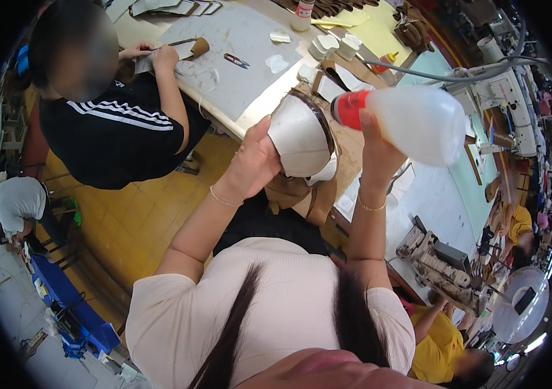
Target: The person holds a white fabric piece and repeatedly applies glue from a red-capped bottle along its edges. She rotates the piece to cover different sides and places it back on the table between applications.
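My left hand point(255, 162) is closed on the side of a white, cup-shaped curved piece point(299, 139) with a dark brown rim, held up over the table's near edge. In my right hand point(379, 159) is a translucent plastic squeeze bottle point(422, 123), tilted so that its red top point(351, 109) points at the curved piece. A small gap parts the two. The bottle's tip is hard to make out, and the fingers behind the bottle are partly hidden. Below the piece lies brown sheet material point(295, 194).
A co-worker in black point(114, 129) handles a strip at the left of the table point(205, 32). Thread snips point(236, 61), stacked white pieces point(323, 47) and a small yellow bottle point(386, 59) lie beyond. To the right stand a sewing machine point(509, 104) and a grey cable point(483, 76).
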A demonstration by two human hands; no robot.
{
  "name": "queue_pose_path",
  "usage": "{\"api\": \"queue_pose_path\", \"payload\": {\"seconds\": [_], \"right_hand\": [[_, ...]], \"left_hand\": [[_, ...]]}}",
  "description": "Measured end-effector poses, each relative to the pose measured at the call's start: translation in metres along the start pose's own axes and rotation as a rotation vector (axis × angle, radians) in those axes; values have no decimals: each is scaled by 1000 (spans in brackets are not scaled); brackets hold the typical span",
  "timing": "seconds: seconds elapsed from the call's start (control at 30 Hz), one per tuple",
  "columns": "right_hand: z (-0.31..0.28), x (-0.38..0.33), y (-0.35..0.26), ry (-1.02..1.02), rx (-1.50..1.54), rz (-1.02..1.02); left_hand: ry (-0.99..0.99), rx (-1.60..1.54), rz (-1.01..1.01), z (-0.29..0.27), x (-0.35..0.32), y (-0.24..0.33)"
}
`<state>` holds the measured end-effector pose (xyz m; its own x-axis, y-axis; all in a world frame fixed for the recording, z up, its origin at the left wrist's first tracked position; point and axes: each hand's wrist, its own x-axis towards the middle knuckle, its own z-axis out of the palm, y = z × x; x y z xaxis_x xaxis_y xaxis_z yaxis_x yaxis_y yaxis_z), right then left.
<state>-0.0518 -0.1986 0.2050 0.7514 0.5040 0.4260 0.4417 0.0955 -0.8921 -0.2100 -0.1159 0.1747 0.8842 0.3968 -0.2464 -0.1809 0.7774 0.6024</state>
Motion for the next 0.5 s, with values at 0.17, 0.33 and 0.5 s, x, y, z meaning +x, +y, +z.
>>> {"api": "queue_pose_path", "payload": {"seconds": [0.17,0.33,0.5], "right_hand": [[10,-25,-1,-259,-48,-70],[11,-22,31,-316,133,27],[14,-24,30,-321,413,110]], "left_hand": [[-157,-133,-115,6,1,8],[-266,-489,-126,6,6,11],[-247,-465,-134,-2,8,10]]}}
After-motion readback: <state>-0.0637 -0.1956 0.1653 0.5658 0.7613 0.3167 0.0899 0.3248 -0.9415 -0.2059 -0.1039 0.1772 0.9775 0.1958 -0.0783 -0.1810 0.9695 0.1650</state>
